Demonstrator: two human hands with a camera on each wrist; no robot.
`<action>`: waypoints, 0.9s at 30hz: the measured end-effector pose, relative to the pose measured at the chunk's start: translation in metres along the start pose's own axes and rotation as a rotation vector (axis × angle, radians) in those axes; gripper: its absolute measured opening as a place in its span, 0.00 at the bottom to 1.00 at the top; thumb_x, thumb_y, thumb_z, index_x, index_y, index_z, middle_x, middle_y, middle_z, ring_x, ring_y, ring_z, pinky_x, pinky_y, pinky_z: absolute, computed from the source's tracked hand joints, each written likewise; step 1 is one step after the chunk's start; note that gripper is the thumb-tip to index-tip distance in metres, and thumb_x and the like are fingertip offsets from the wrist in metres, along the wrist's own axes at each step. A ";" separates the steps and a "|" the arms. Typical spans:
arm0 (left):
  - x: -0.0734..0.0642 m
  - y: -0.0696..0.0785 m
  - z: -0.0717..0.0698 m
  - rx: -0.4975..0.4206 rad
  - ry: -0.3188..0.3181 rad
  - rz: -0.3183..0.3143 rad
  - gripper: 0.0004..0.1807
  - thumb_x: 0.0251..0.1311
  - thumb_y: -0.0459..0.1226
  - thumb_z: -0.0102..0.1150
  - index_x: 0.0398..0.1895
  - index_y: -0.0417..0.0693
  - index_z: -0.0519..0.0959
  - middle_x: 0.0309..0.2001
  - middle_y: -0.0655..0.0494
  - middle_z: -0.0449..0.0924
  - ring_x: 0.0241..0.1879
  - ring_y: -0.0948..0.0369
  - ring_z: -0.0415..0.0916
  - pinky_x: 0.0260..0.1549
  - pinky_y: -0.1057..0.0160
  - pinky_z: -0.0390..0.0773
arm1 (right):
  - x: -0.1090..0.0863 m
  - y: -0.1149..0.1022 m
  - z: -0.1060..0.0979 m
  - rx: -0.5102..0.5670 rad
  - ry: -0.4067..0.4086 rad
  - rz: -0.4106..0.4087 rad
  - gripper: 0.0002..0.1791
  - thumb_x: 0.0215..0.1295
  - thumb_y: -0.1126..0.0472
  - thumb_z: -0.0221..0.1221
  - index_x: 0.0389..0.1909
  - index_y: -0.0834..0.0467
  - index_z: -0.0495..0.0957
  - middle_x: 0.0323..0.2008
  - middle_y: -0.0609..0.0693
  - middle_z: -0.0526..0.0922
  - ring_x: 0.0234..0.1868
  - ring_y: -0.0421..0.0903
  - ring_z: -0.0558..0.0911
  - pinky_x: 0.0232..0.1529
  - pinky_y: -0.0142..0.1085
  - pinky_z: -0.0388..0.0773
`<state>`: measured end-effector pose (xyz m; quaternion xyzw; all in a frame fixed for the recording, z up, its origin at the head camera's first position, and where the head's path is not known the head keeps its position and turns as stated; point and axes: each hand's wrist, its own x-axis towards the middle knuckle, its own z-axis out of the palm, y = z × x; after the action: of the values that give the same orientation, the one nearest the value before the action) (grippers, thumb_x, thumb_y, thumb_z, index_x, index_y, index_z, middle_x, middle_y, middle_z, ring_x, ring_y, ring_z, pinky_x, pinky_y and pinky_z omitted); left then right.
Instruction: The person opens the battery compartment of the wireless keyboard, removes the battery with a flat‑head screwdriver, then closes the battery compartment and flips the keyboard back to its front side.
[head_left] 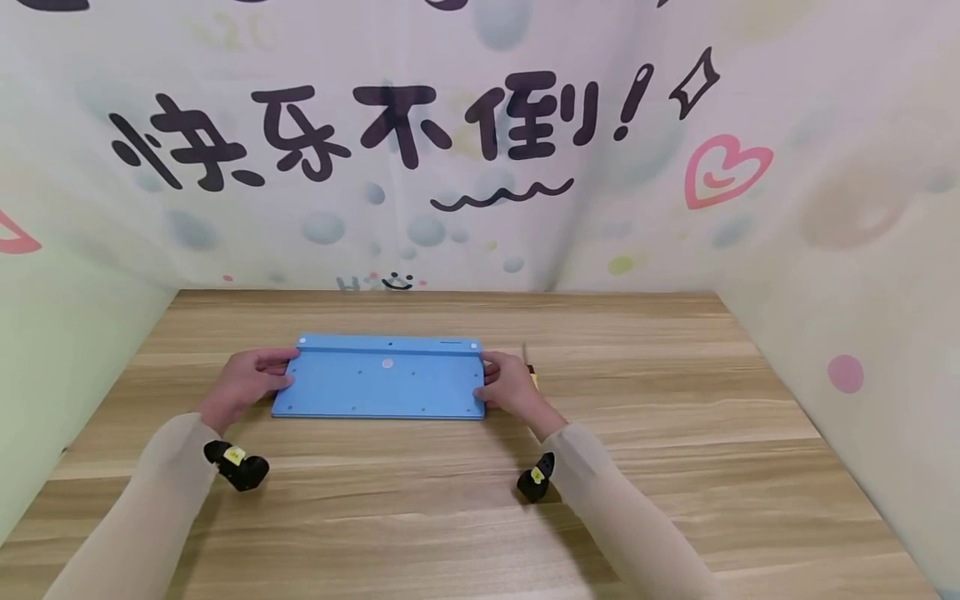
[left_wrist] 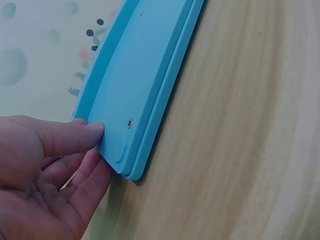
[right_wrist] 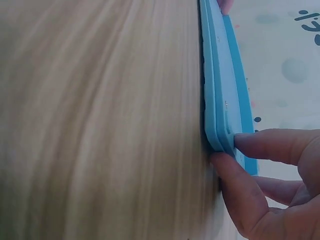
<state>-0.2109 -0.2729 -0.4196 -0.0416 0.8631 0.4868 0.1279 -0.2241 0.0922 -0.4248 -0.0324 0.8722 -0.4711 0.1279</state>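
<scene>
Pale left sleeve (head_left: 135,517), nearest, bearing a black wrist device (head_left: 242,468); left of the hands (head_left: 243,383) pinching one end of a blue panel (head_left: 386,390), screw-dotted face up, at the far part of the worktop (head_left: 375,517), resting or lifted unclear. Right hand (head_left: 516,388) pinching the opposite end, partly hiding a slim yellow-handled tool (head_left: 533,377); printed backdrop (head_left: 465,250) behind.

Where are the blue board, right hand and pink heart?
Blue board (head_left: 386,388), head view: middle of its flat face.
Right hand (head_left: 513,386), head view: back of the hand.
Pink heart (head_left: 723,177), head view: middle, within its outline.
</scene>
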 end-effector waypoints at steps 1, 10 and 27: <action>0.000 0.000 0.000 0.001 0.002 -0.005 0.27 0.62 0.28 0.51 0.65 0.33 0.59 0.64 0.31 0.54 0.60 0.40 0.57 0.54 0.49 0.65 | 0.000 0.000 0.000 -0.015 -0.001 -0.002 0.36 0.51 0.74 0.63 0.63 0.62 0.64 0.42 0.58 0.74 0.39 0.50 0.75 0.31 0.34 0.79; 0.001 -0.001 0.001 0.008 0.019 -0.013 0.28 0.62 0.29 0.51 0.64 0.33 0.59 0.64 0.31 0.54 0.61 0.41 0.58 0.55 0.49 0.64 | 0.001 -0.004 0.002 -0.117 0.004 -0.007 0.35 0.51 0.73 0.64 0.62 0.64 0.65 0.41 0.57 0.74 0.38 0.49 0.75 0.29 0.31 0.79; 0.000 0.008 -0.003 0.025 0.022 -0.001 0.28 0.61 0.33 0.54 0.63 0.33 0.62 0.60 0.31 0.61 0.53 0.45 0.66 0.47 0.60 0.74 | 0.000 -0.006 0.000 -0.102 -0.007 -0.002 0.34 0.50 0.73 0.64 0.61 0.66 0.66 0.39 0.57 0.74 0.37 0.49 0.76 0.27 0.30 0.78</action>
<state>-0.2132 -0.2712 -0.4115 -0.0458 0.8706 0.4753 0.1189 -0.2241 0.0892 -0.4197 -0.0412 0.8945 -0.4262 0.1288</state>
